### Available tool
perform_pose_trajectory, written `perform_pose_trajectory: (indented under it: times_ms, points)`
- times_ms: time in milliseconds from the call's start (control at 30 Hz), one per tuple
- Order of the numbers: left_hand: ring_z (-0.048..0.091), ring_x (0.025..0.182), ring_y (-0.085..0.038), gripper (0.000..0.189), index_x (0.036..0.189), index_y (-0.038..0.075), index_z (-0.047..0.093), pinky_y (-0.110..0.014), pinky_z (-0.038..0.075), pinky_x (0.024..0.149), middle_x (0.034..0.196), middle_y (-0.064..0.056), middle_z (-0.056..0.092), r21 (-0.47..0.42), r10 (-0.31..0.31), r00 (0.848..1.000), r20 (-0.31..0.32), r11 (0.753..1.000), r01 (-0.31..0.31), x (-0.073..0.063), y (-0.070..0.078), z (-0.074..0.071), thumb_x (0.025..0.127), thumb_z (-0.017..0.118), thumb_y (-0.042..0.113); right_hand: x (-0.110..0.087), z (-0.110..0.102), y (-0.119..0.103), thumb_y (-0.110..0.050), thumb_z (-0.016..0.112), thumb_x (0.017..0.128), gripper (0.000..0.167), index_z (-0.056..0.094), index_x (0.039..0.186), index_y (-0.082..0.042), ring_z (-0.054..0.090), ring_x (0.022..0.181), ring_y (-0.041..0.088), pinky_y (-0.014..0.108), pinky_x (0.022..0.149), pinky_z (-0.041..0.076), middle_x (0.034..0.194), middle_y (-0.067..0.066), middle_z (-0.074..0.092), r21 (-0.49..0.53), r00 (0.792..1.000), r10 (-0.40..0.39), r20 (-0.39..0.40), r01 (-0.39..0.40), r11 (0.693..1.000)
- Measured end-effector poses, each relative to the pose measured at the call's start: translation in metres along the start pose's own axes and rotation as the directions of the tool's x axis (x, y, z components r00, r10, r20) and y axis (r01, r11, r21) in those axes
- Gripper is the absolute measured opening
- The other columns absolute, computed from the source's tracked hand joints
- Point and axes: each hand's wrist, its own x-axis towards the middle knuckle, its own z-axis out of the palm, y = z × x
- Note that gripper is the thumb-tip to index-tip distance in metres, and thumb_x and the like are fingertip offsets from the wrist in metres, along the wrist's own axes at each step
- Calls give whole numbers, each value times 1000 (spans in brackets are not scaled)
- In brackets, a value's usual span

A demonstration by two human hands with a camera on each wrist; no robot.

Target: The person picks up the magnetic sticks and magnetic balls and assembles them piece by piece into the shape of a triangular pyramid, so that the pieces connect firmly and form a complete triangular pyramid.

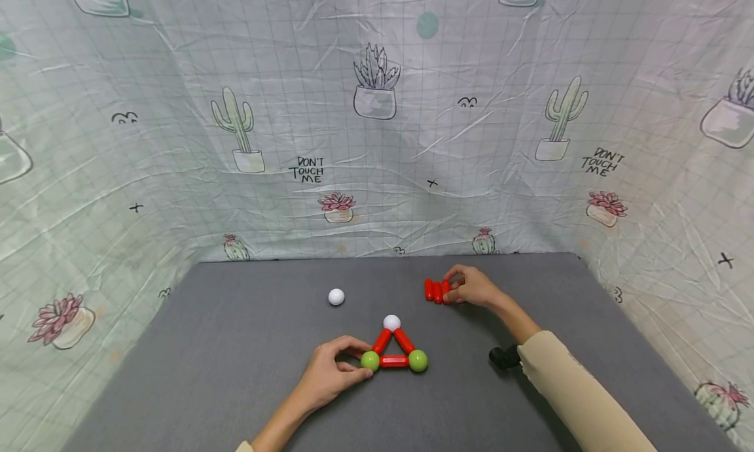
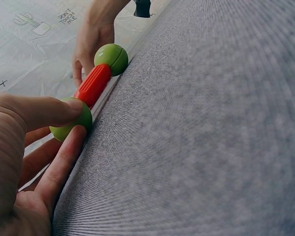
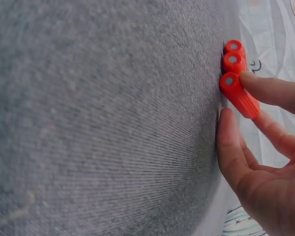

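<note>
On the grey table lies a triangle of three red magnetic rods (image 1: 394,361) joined by balls at its corners. A white ball (image 1: 391,323) forms the far corner and a green ball (image 1: 418,360) the near right one. My left hand (image 1: 331,373) pinches the near left green ball (image 2: 71,120) between thumb and fingers. Farther back, three loose red rods (image 1: 438,292) lie side by side, grey discs showing in their ends. My right hand (image 1: 471,287) grips the rightmost loose rod (image 3: 240,96), thumb and a fingertip against it; the other two rods lie right beside it.
A loose white ball (image 1: 336,297) rests on the table (image 1: 259,321), behind and left of the triangle. A black object (image 1: 503,357) shows beside the right sleeve (image 1: 577,386). A patterned cloth (image 1: 377,157) hangs behind the table and along both sides.
</note>
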Motion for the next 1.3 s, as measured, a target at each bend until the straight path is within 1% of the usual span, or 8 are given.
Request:
perform_pose_trajectory:
  times_ms: [167, 300, 433, 567, 700, 967, 1100, 1300]
  points:
    - [71, 91, -7, 36, 111, 11, 75, -25, 64, 73, 104, -11, 74, 0, -17, 1000, -6, 1000, 17, 0, 1, 0, 78, 89, 7, -2, 3, -1, -1, 79, 82, 44, 60, 122, 3, 60, 72, 17, 31, 66, 54, 88, 14, 67, -15, 999, -24, -35, 23, 1000]
    - [71, 92, -8, 36, 111, 11, 75, -26, 64, 74, 105, -11, 74, -1, -27, 1000, -1, 1000, 27, 0, 1, 1, 78, 89, 6, -4, 5, -3, -2, 79, 81, 45, 61, 122, 1, 60, 72, 18, 32, 65, 54, 85, 12, 67, -10, 999, -12, -43, 11, 1000]
    - [72, 92, -8, 37, 112, 13, 75, -25, 63, 74, 106, -9, 74, -2, -49, 999, 1, 999, 49, 0, 2, 1, 78, 89, 7, -6, 5, -3, -1, 77, 82, 46, 59, 124, 2, 59, 70, 17, 33, 66, 54, 81, 9, 65, 9, 999, -2, -37, 2, 1000]
    - [72, 91, -9, 37, 112, 14, 74, -25, 63, 74, 106, -9, 74, 0, -53, 999, 2, 999, 53, 0, 3, 0, 78, 89, 7, -7, 4, -3, -1, 76, 83, 46, 58, 125, 2, 58, 69, 16, 33, 66, 54, 80, 6, 64, 17, 999, 6, -34, -6, 1000]
    - [72, 90, -9, 37, 112, 14, 74, -25, 63, 73, 105, -9, 74, -1, -55, 998, 3, 998, 55, 0, 3, 0, 78, 89, 8, -9, 2, -5, 0, 77, 82, 46, 60, 124, 1, 59, 68, 16, 32, 66, 53, 80, 7, 65, 21, 998, 11, -55, -10, 1000]
    - [72, 92, -9, 37, 111, 13, 74, -25, 63, 74, 105, -9, 74, 4, -49, 999, 0, 999, 49, 0, 4, 0, 78, 89, 8, -19, 0, -15, -2, 79, 83, 46, 60, 124, 0, 59, 72, 16, 29, 66, 51, 85, 10, 66, 13, 998, -28, -59, 29, 999]
    - [72, 93, -9, 37, 111, 14, 75, -26, 64, 74, 105, -8, 74, 6, -45, 999, -2, 999, 45, 0, 4, 0, 78, 89, 8, -26, 1, -23, -3, 78, 83, 46, 59, 125, 0, 62, 76, 17, 30, 69, 51, 91, 13, 69, 3, 997, -61, -43, 61, 998]
    - [71, 93, -9, 37, 112, 13, 74, -26, 64, 75, 105, -8, 74, 7, -34, 999, -1, 999, 34, 0, 3, 0, 78, 89, 8, -35, 9, -33, -1, 77, 83, 46, 59, 125, 2, 64, 80, 18, 30, 72, 53, 97, 18, 71, 16, 993, -116, 7, 116, 993]
